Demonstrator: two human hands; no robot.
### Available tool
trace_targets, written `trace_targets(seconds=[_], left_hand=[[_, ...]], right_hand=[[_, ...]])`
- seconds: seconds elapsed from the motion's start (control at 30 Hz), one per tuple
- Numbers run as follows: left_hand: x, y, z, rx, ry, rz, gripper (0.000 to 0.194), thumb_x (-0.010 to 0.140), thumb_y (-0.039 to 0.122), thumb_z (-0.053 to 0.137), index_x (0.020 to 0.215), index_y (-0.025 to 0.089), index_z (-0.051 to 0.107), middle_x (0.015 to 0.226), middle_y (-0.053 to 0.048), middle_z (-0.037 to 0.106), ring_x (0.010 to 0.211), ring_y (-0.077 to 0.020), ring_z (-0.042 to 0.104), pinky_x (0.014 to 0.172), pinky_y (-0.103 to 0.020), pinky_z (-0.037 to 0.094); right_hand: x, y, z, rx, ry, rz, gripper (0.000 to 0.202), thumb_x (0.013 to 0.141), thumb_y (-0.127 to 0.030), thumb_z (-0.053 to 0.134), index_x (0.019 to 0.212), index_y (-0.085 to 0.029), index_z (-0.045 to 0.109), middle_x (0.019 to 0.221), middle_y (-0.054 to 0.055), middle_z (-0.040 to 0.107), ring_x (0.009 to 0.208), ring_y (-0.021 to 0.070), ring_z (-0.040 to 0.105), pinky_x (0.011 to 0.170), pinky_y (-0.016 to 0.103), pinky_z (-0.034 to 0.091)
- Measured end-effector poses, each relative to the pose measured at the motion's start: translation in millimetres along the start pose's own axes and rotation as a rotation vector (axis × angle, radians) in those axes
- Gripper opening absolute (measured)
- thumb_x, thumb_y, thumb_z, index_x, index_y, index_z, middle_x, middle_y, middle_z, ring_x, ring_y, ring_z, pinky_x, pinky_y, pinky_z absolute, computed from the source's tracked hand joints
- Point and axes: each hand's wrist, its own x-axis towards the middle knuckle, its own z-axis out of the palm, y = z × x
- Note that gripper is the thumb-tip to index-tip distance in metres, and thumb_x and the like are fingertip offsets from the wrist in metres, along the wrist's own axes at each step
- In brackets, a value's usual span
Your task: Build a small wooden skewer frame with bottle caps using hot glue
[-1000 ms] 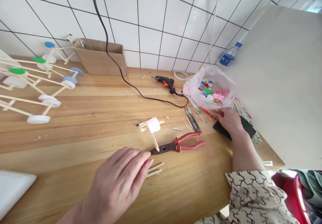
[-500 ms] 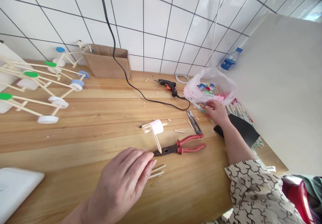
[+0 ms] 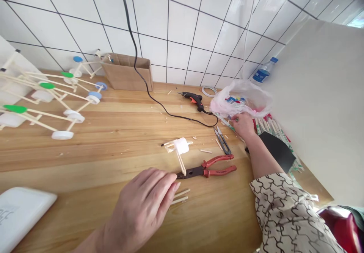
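My left hand (image 3: 143, 203) rests low over the table, fingers bent and pressed together by the jaws of the red-handled pliers (image 3: 199, 171). What it grips, if anything, is hidden. Two thin wooden sticks (image 3: 180, 199) show just past its fingertips. Beyond the pliers sits a small stick assembly with a white round piece (image 3: 181, 146), one pair of sticks reaching down to the jaws. At the front edge of the white plastic bag (image 3: 220, 103), my right hand (image 3: 243, 125) has its fingers pinched together. Something small and greenish shows at its fingertips, too small to name.
Behind lie a glue gun (image 3: 195, 99) with its black cord, a tape roll (image 3: 209, 91) and a cardboard box (image 3: 127, 73). Thread snips (image 3: 223, 141) are near the pliers. Stick-built wheeled frames (image 3: 62, 135) stand left. A black sheet (image 3: 274, 150) lies under my right forearm.
The view has shifted slightly, moving everything a little to the right. My right hand has moved slightly left along the bag's front, its fingertips closer together. My left hand stays by the pliers.
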Motion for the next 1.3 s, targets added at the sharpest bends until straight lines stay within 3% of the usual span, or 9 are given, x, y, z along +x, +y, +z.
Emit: trace_targets(seconds=[0.23,0.4,0.7,0.93,1.07,1.13,1.2,1.3], left_hand=[[-1,1,-1.2,0.009,-0.002,-0.006,0.009,0.086,0.008,0.053,0.093,0.013,0.057,0.076,-0.004,0.067,0.069,-0.0149,0.059,0.068,-0.03,0.049],[2,1,-3.1,0.033,0.022,-0.01,0.009,0.086,0.009,0.052,0.091,0.015,0.057,0.074,-0.003,0.066,0.066,-0.0148,0.06,0.065,-0.029,0.049],[5,0,-5.4,0.029,0.016,-0.013,0.009,0.087,0.009,0.051,0.088,0.015,0.057,0.073,-0.003,0.066,0.065,-0.0152,0.059,0.064,-0.03,0.047],[4,-1,-4.7,0.04,0.034,-0.016,0.01,0.087,0.009,0.05,0.087,0.016,0.057,0.071,-0.002,0.066,0.064,-0.0141,0.058,0.063,-0.028,0.048],[4,0,-4.8,0.037,0.028,-0.014,0.01,0.087,0.009,0.05,0.088,0.016,0.057,0.072,-0.003,0.066,0.064,-0.0142,0.058,0.063,-0.028,0.048],[4,1,-5.0,0.042,0.021,-0.007,0.01,0.087,0.009,0.05,0.089,0.015,0.058,0.073,-0.003,0.066,0.065,-0.0143,0.058,0.063,-0.029,0.048],[4,1,-5.1,0.044,0.017,0.001,0.01,0.087,0.009,0.05,0.089,0.015,0.057,0.074,-0.003,0.066,0.065,-0.0144,0.058,0.064,-0.029,0.047],[4,2,-4.9,0.038,0.022,0.013,0.009,0.087,0.008,0.051,0.089,0.015,0.057,0.074,-0.003,0.066,0.066,-0.0151,0.058,0.064,-0.029,0.047]], right_hand=[[1,5,4,-0.109,-0.076,0.023,0.017,0.077,-0.018,0.055,0.081,-0.013,0.07,0.098,0.016,0.065,0.097,0.0279,0.058,0.081,0.035,0.042],[1,6,2,-0.096,-0.072,0.027,0.02,0.08,-0.018,0.051,0.088,-0.015,0.069,0.095,0.012,0.068,0.089,0.0228,0.061,0.077,0.031,0.043],[0,0,0,-0.055,-0.107,0.045,0.016,0.078,-0.018,0.054,0.082,-0.016,0.069,0.094,0.012,0.07,0.087,0.0238,0.063,0.073,0.031,0.044],[-15,-6,-23,0.064,-0.144,0.01,0.012,0.076,-0.015,0.053,0.074,-0.015,0.065,0.08,0.011,0.067,0.078,0.0228,0.061,0.069,0.031,0.042],[-45,-11,-41,0.29,-0.237,-0.101,0.018,0.08,-0.03,0.055,0.09,-0.018,0.064,0.079,0.003,0.066,0.07,0.016,0.058,0.064,0.026,0.043],[-62,-17,-42,0.714,-0.385,-0.172,0.025,0.079,-0.037,0.058,0.094,-0.018,0.064,0.081,0.003,0.065,0.071,0.0146,0.056,0.063,0.026,0.043],[-76,-25,-39,0.961,-0.536,-0.141,0.026,0.076,-0.04,0.064,0.089,-0.017,0.064,0.074,0.001,0.062,0.064,0.0118,0.052,0.058,0.024,0.041],[-89,-39,-34,1.14,-0.694,-0.048,0.026,0.07,-0.038,0.07,0.082,-0.016,0.063,0.064,-0.002,0.057,0.052,0.0072,0.043,0.049,0.021,0.031]])
